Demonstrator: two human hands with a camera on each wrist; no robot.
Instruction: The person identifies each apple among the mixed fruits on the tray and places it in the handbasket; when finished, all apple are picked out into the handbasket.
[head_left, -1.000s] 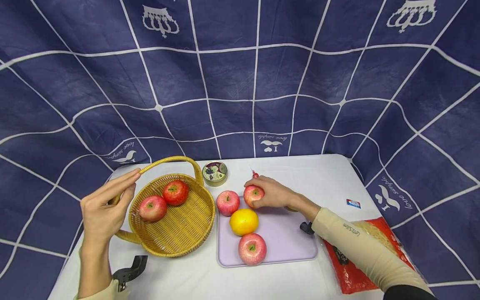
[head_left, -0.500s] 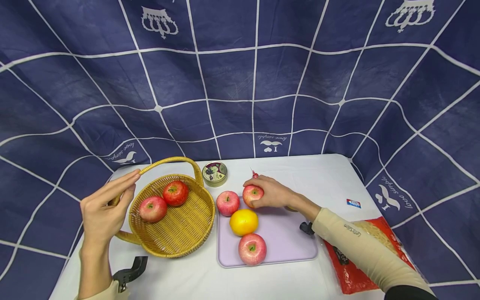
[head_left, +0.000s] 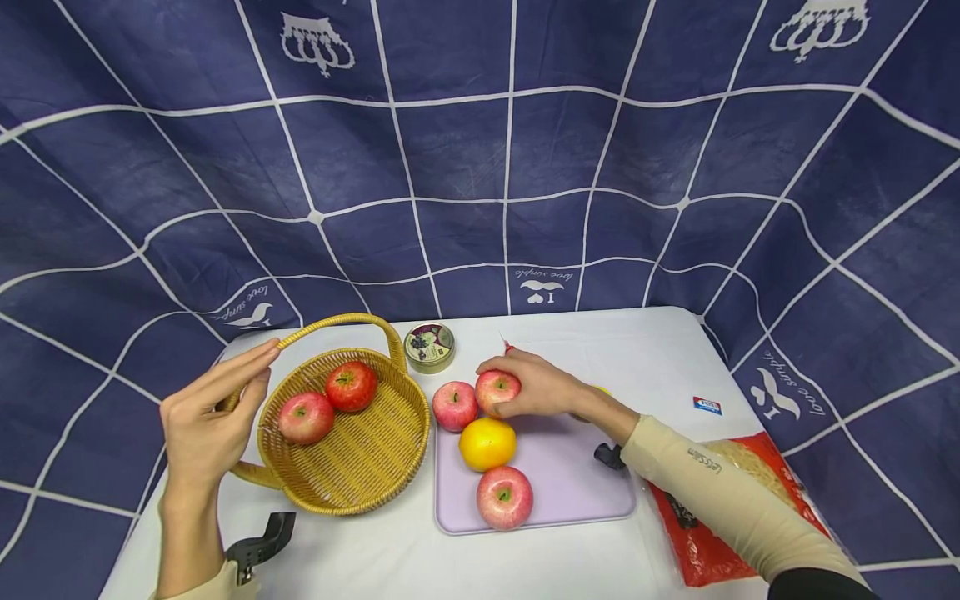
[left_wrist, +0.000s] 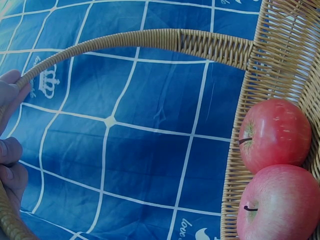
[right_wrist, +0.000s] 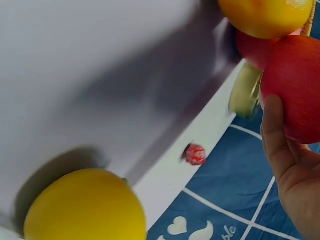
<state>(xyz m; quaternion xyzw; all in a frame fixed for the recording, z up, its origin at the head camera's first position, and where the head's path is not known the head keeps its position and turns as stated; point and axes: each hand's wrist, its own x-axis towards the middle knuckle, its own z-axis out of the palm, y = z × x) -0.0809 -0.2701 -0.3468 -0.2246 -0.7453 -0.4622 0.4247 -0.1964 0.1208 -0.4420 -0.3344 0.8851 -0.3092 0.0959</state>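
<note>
My left hand holds the handle of a yellow wicker basket; fingers also show around the handle in the left wrist view. Inside the basket are a red apple and a pinker apple. My right hand grips an apple over the back of a lilac tray. Close to its left sits another apple. A yellow-orange citrus-like fruit and a pink apple lie in front. Whether the held apple touches the tray is hidden.
A second yellow fruit is mostly hidden behind my right forearm in the head view. A round tin stands behind the basket. On the right are a red packet and a small blue-red packet. A red-wrapped candy lies behind the tray.
My right hand has shifted slightly left with the apple, towards the apple beside it. A bit of the second yellow fruit now shows past my wrist. The left hand and basket look unmoved.
</note>
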